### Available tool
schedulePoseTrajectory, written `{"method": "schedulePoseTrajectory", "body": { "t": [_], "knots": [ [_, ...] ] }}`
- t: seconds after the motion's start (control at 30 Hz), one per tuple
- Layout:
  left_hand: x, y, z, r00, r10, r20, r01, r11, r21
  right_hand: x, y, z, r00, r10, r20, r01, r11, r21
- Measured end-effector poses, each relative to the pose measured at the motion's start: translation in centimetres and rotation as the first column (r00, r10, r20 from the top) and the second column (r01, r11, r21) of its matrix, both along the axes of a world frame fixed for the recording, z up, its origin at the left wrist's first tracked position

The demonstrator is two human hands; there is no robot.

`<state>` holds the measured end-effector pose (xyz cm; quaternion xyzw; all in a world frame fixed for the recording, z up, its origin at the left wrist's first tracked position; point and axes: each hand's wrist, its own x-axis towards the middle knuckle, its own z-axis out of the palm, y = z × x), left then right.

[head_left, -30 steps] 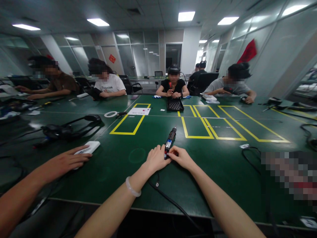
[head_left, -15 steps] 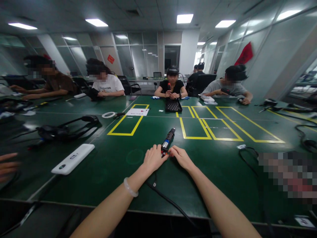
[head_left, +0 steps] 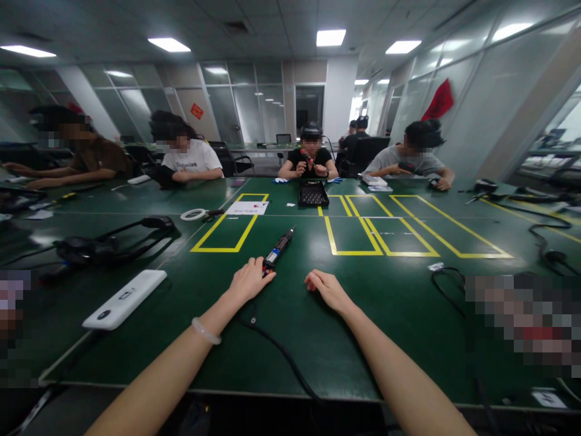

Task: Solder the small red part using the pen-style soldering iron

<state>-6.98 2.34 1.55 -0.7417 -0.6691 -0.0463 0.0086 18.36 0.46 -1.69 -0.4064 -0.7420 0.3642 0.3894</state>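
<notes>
My left hand (head_left: 249, 281) is closed around the rear end of a black electric screwdriver (head_left: 278, 249), which has a blue and silver band. The screwdriver points away from me and to the right, with a thin bit (head_left: 293, 229) at its tip. A black cable (head_left: 284, 351) trails from below my left hand toward the table's front edge. To the right of the tool, apart from it, my right hand (head_left: 330, 288) has its fingers curled in just over the green table (head_left: 290, 327). Whatever its fingertips hold, if anything, is hidden.
A white power bank (head_left: 126, 300) and a black headset (head_left: 109, 242) lie on the left. Yellow tape outlines (head_left: 354, 252) mark the table beyond my hands. Across the table a person (head_left: 311, 156) sits behind a black tray (head_left: 313, 194). More people sit on both sides.
My left hand and the screwdriver have moved left, away from my right hand, which was close beside the tool's rear end. The person opposite has shifted their hands and the red-handled thing in them.
</notes>
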Motion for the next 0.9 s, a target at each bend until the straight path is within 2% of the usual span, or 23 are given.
{"method": "schedulePoseTrajectory", "body": {
  "t": [0.23,0.47,0.57,0.67,0.77,0.9],
  "knots": [
    [-6.6,2.5,-0.2,0.991,0.126,-0.052,-0.127,0.992,-0.007,-0.2,0.0,-0.2,1.000,0.015,0.000,-0.015,1.000,0.001],
    [-10.4,4.9,0.4,0.970,0.237,-0.056,-0.241,0.967,-0.082,-0.1,-0.1,0.0,1.000,0.004,0.004,-0.004,1.000,-0.009],
    [-10.8,5.1,0.6,0.963,0.259,-0.077,-0.264,0.963,-0.049,-0.1,-0.1,0.1,1.000,0.006,0.003,-0.005,1.000,-0.014],
    [-10.1,4.3,0.6,0.960,0.254,-0.121,-0.242,0.965,0.105,-0.1,-0.1,0.1,1.000,0.003,0.007,-0.003,1.000,-0.014],
    [-9.0,3.1,0.5,0.964,0.209,-0.167,-0.163,0.953,0.254,-0.2,-0.1,0.1,1.000,0.005,0.011,-0.004,1.000,-0.012],
    [-7.9,2.1,0.7,0.970,0.153,-0.188,-0.102,0.961,0.255,-0.2,-0.1,0.0,1.000,0.006,0.017,-0.006,1.000,-0.010]
  ]
}}
